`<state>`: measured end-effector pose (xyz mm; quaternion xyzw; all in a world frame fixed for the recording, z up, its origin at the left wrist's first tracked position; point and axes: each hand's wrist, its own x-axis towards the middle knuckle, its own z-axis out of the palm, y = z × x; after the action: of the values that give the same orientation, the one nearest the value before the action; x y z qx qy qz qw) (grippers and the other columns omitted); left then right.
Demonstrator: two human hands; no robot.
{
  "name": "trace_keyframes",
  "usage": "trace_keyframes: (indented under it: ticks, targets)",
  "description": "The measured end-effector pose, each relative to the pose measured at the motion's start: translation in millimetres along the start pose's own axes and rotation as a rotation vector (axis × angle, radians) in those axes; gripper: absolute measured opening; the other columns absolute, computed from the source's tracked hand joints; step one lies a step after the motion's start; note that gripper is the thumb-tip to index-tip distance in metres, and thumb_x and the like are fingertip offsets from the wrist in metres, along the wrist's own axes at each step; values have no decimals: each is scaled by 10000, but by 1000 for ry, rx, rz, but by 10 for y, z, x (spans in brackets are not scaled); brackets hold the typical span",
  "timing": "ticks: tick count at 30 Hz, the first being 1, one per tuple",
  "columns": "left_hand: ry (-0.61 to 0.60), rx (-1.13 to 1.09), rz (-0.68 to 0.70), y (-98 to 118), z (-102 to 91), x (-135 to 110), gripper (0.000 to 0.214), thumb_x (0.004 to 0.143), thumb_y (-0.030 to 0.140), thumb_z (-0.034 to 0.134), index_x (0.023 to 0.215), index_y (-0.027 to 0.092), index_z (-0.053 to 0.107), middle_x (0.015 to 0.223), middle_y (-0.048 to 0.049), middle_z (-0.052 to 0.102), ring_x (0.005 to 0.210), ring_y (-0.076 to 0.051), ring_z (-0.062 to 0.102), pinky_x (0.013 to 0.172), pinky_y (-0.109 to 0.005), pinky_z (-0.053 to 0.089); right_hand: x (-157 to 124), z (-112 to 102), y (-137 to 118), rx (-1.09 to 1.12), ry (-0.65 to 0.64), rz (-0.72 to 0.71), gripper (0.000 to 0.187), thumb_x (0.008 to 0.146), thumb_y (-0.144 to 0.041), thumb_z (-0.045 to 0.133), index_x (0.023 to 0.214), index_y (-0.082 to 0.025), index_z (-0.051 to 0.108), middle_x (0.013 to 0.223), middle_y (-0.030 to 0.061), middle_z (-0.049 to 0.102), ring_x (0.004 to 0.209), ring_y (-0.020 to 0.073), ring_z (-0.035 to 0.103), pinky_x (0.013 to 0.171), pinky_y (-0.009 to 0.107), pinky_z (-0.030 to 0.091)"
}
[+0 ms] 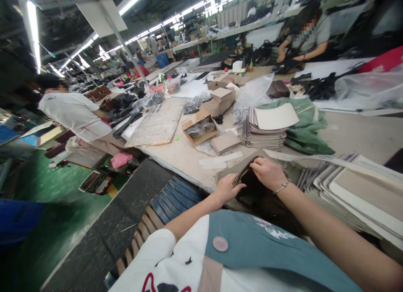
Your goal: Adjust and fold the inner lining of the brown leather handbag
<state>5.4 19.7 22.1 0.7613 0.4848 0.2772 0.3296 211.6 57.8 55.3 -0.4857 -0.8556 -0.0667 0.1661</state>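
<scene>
An olive-brown fabric piece (267, 199) with a dark inside, open like a bag, lies at the table edge against my apron. My left hand (228, 189) grips its folded rim, thumb on the near side. A little to the right, my right hand (267, 173) pinches the same rim between thumb and fingers. Just beyond the hands, pale strips (220, 159) lie on the table. To the right of my right forearm is a fanned stack of beige and white panels (355, 187). The lower part of the fabric is hidden by my arm and apron.
Ahead stand a stack of cream panels (267, 124), an open cardboard box (201, 130) and a small beige stack (225, 141). Green cloth (305, 124) lies behind. Folded blue and tan pieces (170, 203) line up at lower left. Co-workers (75, 107) are at left and across the table.
</scene>
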Motion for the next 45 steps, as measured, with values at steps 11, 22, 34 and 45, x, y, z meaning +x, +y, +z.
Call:
trace_keyframes:
  ticks: [11,22,34,45]
  targets:
    - [-2,-40,-48,-117,-162,-8,305,834,338,573,1061,153,660,1048,-78,676,968,-208,608,890,-316,471,-224,-199,-20,147,-162,-102,187,909,-285,470,874,-176,617,803,30,639,802,153,545,828,324,293]
    - [43,9,-5,-216,-104,2,357,905,389,460,1122,157,623,1101,-71,664,1031,-180,599,939,-308,464,40,-84,-26,38,-23,64,289,895,-360,499,718,-183,642,744,25,646,824,187,528,768,354,247]
    - [56,-36,-77,-181,-92,6,356,898,334,473,1147,129,624,1149,-87,651,1070,-186,593,986,-313,451,218,11,-72,40,3,121,256,864,-343,525,706,-170,629,737,52,646,826,198,526,827,374,223]
    - [58,-33,-65,-191,-128,50,340,903,334,456,1132,167,644,1119,-56,670,1015,-178,617,966,-317,468,277,46,-18,32,-23,95,188,856,-363,541,940,-258,673,810,28,674,849,199,556,857,391,206]
